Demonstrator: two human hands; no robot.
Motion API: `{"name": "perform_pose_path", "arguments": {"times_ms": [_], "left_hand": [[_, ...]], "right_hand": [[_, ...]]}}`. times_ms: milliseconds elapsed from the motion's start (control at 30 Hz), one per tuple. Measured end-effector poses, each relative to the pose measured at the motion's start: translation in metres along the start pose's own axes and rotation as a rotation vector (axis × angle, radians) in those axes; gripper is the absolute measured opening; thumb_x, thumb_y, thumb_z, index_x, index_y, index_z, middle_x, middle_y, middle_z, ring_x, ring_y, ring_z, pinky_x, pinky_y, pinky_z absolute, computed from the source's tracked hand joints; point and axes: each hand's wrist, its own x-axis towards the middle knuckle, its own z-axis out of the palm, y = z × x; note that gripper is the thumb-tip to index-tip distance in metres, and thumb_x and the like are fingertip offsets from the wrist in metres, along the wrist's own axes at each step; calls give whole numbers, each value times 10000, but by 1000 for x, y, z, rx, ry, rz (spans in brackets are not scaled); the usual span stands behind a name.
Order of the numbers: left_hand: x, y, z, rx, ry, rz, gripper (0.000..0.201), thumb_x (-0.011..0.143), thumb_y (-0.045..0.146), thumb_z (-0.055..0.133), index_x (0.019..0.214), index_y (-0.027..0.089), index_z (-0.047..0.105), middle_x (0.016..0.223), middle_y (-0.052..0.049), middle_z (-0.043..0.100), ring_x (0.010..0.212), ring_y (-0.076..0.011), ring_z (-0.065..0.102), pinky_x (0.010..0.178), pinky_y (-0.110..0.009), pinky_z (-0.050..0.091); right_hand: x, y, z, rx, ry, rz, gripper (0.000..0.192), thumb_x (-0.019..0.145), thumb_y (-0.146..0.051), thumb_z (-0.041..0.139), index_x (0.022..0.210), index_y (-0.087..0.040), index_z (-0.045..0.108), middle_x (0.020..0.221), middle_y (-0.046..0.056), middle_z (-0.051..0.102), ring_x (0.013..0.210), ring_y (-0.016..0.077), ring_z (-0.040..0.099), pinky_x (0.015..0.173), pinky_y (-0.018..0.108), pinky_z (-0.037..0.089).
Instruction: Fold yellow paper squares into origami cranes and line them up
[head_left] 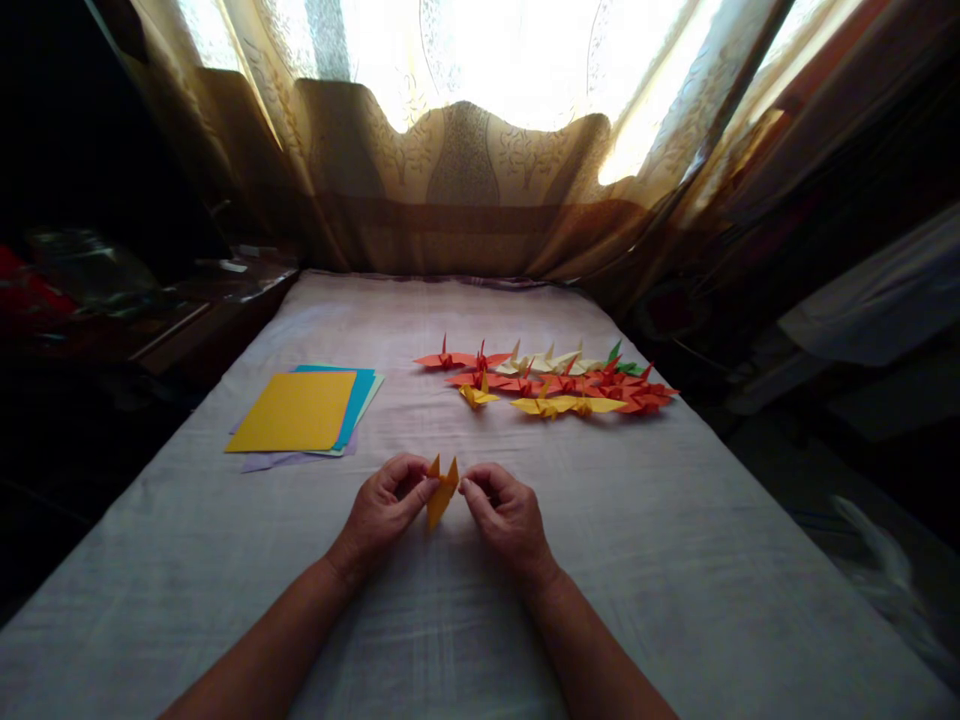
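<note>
A folded yellow origami paper (pixel 442 497), narrow with two upright points and a tapering lower tip, is held just above the cloth in front of me. My left hand (pixel 386 505) pinches its left side between thumb and fingers. At the right edge of the paper, the thumb and fingertips of my right hand (pixel 508 515) are closed in a pinch; the small bit of paper between them is mostly hidden. Beyond my hands to the right sit rows of finished paper cranes: red ones (pixel 570 385), yellow ones (pixel 551 405), cream ones (pixel 551 360) and a green one (pixel 622 366).
A stack of square paper sheets (pixel 292 412), yellow on top with blue, pale green and lilac below, lies to the left. Everything rests on a white cloth (pixel 420 620) covering the work surface. Patterned curtains (pixel 465 170) hang behind it, and dark furniture (pixel 187 310) stands at left.
</note>
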Motion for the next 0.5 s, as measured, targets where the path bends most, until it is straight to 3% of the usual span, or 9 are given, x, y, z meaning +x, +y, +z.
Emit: {"name": "perform_pose_path", "arguments": {"times_ms": [200, 367, 500], "left_hand": [[-3, 12, 1, 22, -9, 31, 292, 803, 459, 692, 866, 174, 688, 834, -31, 714, 796, -182, 665, 750, -272, 549], [-4, 11, 2, 63, 52, 93, 329, 809, 502, 682, 887, 182, 687, 838, -27, 681, 786, -172, 647, 726, -257, 545], [-5, 9, 3, 45, 36, 91, 324, 818, 501, 673, 905, 189, 677, 831, -18, 673, 786, -167, 644, 741, -258, 546]], "right_hand": [[-1, -5, 0, -61, -61, 4, 194, 868, -360, 575, 888, -196, 677, 757, 11, 698, 598, 121, 602, 521, 195, 452], [-3, -1, 2, -27, -45, -84, 190, 896, -304, 560, 894, -210, 725, 837, 32, 748, 687, 144, 661, 649, 226, 516], [-4, -3, 1, -71, 11, -140, 196, 914, -283, 555, 917, -210, 736, 873, 50, 760, 741, 161, 690, 677, 243, 529]]}}
